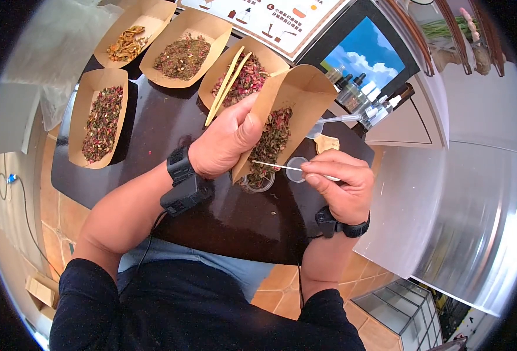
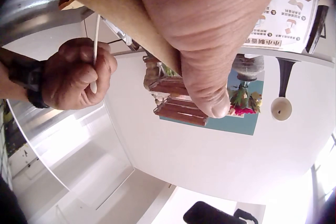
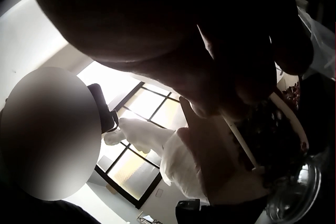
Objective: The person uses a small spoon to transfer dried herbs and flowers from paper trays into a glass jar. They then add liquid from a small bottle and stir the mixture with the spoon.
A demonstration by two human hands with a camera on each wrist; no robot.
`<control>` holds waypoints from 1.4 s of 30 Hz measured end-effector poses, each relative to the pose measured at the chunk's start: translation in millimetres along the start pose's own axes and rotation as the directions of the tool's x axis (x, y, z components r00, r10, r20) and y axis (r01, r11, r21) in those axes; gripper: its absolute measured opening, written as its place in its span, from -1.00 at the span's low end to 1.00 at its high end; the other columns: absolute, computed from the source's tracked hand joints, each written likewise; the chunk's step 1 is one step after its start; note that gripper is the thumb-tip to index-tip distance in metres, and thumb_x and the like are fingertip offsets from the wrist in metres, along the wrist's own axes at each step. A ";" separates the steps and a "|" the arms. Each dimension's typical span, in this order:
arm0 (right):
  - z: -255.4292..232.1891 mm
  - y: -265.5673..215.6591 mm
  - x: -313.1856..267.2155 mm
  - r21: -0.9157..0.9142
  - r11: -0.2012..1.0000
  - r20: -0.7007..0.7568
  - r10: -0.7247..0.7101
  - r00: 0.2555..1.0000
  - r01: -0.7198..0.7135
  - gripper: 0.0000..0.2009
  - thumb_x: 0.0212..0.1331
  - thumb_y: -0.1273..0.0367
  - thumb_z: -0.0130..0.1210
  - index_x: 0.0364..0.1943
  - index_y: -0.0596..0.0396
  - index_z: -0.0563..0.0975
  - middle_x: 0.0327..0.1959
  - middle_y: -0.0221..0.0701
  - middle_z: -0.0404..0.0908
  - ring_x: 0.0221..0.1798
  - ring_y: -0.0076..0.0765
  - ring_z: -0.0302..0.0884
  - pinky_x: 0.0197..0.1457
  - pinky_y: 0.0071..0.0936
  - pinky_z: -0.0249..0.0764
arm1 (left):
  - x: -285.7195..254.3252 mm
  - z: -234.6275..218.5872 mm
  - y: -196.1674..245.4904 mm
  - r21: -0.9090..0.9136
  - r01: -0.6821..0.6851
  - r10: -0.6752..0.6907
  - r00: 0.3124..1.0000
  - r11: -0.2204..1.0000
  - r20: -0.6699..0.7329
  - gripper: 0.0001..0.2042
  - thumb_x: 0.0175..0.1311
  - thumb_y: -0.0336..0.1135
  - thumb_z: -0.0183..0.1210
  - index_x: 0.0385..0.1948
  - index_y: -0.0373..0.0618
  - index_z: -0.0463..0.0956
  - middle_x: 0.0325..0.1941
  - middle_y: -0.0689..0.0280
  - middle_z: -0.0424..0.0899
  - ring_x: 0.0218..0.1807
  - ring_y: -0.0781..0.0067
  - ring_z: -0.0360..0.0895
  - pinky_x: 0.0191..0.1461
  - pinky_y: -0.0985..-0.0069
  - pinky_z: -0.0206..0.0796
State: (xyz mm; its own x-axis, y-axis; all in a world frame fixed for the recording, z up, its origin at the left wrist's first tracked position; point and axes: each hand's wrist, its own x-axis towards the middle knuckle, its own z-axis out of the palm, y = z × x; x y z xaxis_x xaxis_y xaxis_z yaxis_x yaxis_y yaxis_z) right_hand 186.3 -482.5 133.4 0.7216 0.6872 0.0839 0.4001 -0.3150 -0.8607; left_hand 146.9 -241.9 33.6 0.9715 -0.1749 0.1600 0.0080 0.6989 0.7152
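Observation:
My left hand [image 1: 226, 137] grips the side of a brown paper tray [image 1: 305, 88], its thumb along the outer wall. The tray tilts down toward me, and dried herb and petal mix [image 1: 275, 134] lies in its lower part. Just under its low corner stands a small clear cup [image 1: 264, 182] with some of the mix in it. Between thumb and fingers, my right hand [image 1: 343, 181] pinches a thin white stick [image 1: 279, 167]. The stick's far end is at the tray's lower edge, over the mix; in the right wrist view it points toward the clear cup [image 3: 296, 198].
Several more paper trays of dried plants, one a leaf-and-petal tray [image 1: 74, 126], stand on the dark table [image 1: 171, 111]. Wooden tongs [image 1: 226, 85] lie across one. Behind my right hand are a clear round dish [image 1: 296, 169], dropper bottles [image 1: 352, 90] and a screen [image 1: 366, 52].

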 end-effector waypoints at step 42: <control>-19.2 -3.1 -7.7 -0.009 1.000 -0.130 -0.019 0.991 0.018 -0.83 0.22 0.57 0.45 -0.12 0.29 0.81 -0.24 -0.22 0.82 -0.22 -0.38 0.76 -0.14 -0.50 0.60 | 0.5 4.3 0.4 0.045 0.080 -0.078 0.996 0.996 -0.052 0.25 0.07 0.66 0.26 0.62 -0.21 0.14 0.46 0.21 0.53 0.39 0.40 0.58 0.41 0.33 0.53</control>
State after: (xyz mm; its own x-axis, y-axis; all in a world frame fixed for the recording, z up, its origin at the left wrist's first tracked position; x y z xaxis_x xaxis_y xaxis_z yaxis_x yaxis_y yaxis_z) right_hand 190.4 -499.4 145.0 0.7812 0.6020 0.1652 0.4183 -0.3084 -0.8543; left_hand 146.4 -244.7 36.9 0.9790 -0.1922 0.0680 0.0753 0.6509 0.7554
